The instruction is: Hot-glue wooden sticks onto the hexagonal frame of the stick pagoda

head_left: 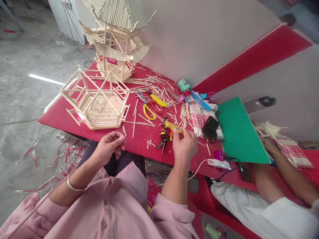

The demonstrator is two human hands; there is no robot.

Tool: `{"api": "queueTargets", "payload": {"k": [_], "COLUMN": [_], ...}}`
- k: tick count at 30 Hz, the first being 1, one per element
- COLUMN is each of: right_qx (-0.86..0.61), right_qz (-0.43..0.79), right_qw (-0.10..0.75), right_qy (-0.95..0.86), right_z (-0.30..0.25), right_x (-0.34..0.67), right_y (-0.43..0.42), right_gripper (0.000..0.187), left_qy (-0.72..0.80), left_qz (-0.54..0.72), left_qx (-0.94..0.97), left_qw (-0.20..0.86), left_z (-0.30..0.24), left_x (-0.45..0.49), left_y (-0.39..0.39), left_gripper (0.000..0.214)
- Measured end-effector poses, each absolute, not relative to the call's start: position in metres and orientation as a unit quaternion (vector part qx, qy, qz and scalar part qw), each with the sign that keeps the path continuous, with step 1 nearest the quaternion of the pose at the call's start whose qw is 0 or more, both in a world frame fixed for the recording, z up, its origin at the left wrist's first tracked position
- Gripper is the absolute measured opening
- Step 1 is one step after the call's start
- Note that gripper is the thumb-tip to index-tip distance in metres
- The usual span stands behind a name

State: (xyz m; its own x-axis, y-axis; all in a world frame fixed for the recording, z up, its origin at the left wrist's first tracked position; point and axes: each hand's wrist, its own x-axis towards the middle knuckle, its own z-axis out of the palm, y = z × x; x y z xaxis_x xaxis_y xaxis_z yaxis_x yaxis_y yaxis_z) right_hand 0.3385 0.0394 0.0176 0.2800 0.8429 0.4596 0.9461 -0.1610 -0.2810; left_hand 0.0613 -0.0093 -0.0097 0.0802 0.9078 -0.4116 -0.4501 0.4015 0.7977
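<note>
My left hand (111, 146) is closed in a pinch at the table's front edge; whatever its fingertips hold is too small to make out. Curled at the rear of a yellow glue gun (171, 125), my right hand (184, 143) has its fingertips on the tool. Black-and-yellow pliers (163, 135) lie under and beside the glue gun. An open frame of thin wooden sticks (103, 108), with a patterned stick floor, stands beyond my left hand. Behind it rises a tiered stick pagoda (116, 43). Scissors with yellow and red handles (149, 108) lie between the models and the pliers.
Loose sticks (157, 83) litter the red table (139, 142). Bagged sticks (196, 121), a black object (210, 127) and a white power strip (218, 164) lie to the right. A green board (240, 132) stands before another person's arms (269, 179). Wrappers (67, 152) cover the floor at left.
</note>
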Motion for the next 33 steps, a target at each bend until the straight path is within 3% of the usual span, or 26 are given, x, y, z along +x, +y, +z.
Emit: {"api": "queueTargets", "payload": {"k": [3, 6, 12, 19, 22, 26, 28, 30, 33], "right_qx": [-0.686, -0.643, -0.638, -0.612, -0.614, -0.591, -0.554, -0.516, -0.492], "right_qz": [-0.02, 0.045, 0.008, -0.009, -0.005, 0.015, 0.129, 0.267, 0.351], "right_qw": [0.252, 0.158, -0.031, -0.136, -0.092, 0.11, 0.21, 0.239, 0.279], "right_qy": [-0.683, -0.748, -0.769, -0.779, -0.784, -0.799, -0.795, -0.778, -0.746], "right_z": [0.04, 0.051, 0.03, 0.026, 0.041, 0.07, 0.077, 0.072, 0.045], "right_x": [0.322, 0.307, 0.295, 0.288, 0.289, 0.289, 0.283, 0.271, 0.245], "right_y": [0.067, 0.111, 0.191, 0.2, 0.197, 0.168, 0.134, 0.091, 0.033], "right_gripper": [0.031, 0.023, 0.004, 0.014, 0.009, 0.022, 0.033, 0.038, 0.031], "left_qy": [0.46, 0.45, 0.46, 0.454, 0.454, 0.451, 0.45, 0.448, 0.436], "left_qz": [0.486, 0.479, 0.472, 0.476, 0.482, 0.49, 0.494, 0.498, 0.499], "left_qx": [0.246, 0.246, 0.243, 0.234, 0.223, 0.194, 0.175, 0.16, 0.154], "left_qw": [0.701, 0.712, 0.712, 0.716, 0.716, 0.721, 0.723, 0.725, 0.733], "left_z": [-0.007, -0.006, -0.009, -0.008, -0.009, -0.011, -0.012, -0.012, -0.013], "left_x": [0.065, 0.066, 0.066, 0.068, 0.068, 0.067, 0.066, 0.065, 0.064], "left_y": [-0.005, -0.003, -0.003, -0.003, -0.004, -0.003, -0.002, -0.001, -0.001], "left_gripper": [0.038, 0.041, 0.045, 0.048, 0.048, 0.049, 0.048, 0.047, 0.046]}}
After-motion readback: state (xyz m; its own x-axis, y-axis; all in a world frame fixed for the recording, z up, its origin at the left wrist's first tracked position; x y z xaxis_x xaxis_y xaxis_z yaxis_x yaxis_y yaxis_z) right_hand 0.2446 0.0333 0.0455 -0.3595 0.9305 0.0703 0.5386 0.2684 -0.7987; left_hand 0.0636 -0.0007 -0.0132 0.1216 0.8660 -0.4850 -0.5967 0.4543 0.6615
